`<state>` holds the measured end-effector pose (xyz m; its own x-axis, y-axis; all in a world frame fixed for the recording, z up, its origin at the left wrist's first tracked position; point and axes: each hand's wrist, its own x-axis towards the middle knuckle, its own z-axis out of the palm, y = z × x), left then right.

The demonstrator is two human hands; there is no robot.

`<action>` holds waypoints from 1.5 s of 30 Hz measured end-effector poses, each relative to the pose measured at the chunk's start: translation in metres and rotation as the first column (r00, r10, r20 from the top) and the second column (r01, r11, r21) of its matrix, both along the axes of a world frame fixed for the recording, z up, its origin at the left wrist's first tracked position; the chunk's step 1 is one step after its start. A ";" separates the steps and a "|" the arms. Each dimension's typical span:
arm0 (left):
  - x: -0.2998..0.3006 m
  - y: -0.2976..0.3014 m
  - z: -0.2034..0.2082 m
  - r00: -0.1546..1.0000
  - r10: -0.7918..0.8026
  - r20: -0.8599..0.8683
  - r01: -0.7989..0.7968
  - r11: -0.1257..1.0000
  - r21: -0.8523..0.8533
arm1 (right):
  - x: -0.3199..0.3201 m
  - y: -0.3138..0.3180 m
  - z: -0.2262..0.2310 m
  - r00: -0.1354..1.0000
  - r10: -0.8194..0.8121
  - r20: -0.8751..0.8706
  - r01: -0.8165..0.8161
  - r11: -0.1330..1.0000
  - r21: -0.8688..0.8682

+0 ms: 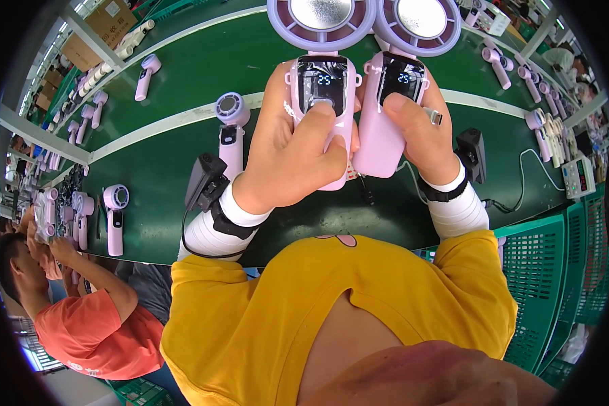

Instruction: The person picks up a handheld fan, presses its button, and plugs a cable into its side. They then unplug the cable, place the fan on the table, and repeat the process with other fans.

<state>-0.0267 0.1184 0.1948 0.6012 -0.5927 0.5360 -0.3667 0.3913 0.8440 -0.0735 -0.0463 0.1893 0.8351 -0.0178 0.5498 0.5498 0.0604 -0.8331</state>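
My left hand (284,145) is wrapped round a lilac handheld fan (343,152), its thumb on the button below the lit dark display. My right hand (423,128) grips a second lilac handheld fan (379,145) close beside it, thumb at the lower edge of its lit display. Both fans are upright, with round heads partly cut off by the top of the view. A white cable plug (436,117) sticks out by my right hand, and its cord hangs below the wrist.
Lilac fans (231,145) (115,223) stand on the green table (162,183) to my left. More fans (497,64) lie across a pale rail. Green crates (534,264) and a small meter (578,177) are at right. A co-worker in an orange shirt (101,331) handles fans at left.
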 end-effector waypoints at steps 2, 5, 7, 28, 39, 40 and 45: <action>0.001 0.003 -0.001 0.975 0.069 0.211 -0.088 0.993 0.080 | 0.000 0.002 0.001 1.000 0.006 0.007 -0.006 1.000 0.011; -0.001 0.003 0.001 1.000 0.004 0.002 -0.004 1.000 -0.024 | 0.002 0.004 0.003 0.999 0.046 0.021 -0.046 0.999 0.003; 0.000 0.006 0.002 0.994 -0.037 -0.100 0.029 0.996 -0.081 | 0.003 0.008 0.005 0.998 0.066 -0.005 -0.066 0.997 0.031; 0.010 0.024 0.003 0.985 -0.077 -0.156 0.059 0.991 -0.119 | 0.012 0.031 0.005 0.996 -0.050 -0.071 0.053 0.997 0.048; 0.041 0.044 0.015 0.959 -0.178 -0.220 0.110 0.951 -0.289 | 0.077 0.058 -0.074 0.771 -0.173 -0.612 -0.167 0.874 -0.457; 0.040 0.044 0.015 0.962 -0.146 -0.232 0.079 0.958 -0.276 | 0.077 0.057 -0.078 0.770 -0.172 -0.614 -0.166 0.876 -0.453; 0.034 0.037 0.009 0.946 -0.094 -0.312 0.022 0.973 -0.229 | 0.074 0.043 -0.062 0.844 -0.423 -0.329 0.030 0.650 -0.759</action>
<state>0.0078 0.1556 0.2042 0.7298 -0.5211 0.4426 -0.0641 0.5924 0.8031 0.0009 -0.0034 0.1269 0.9987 -0.0181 0.0475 0.0200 -0.7191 -0.6947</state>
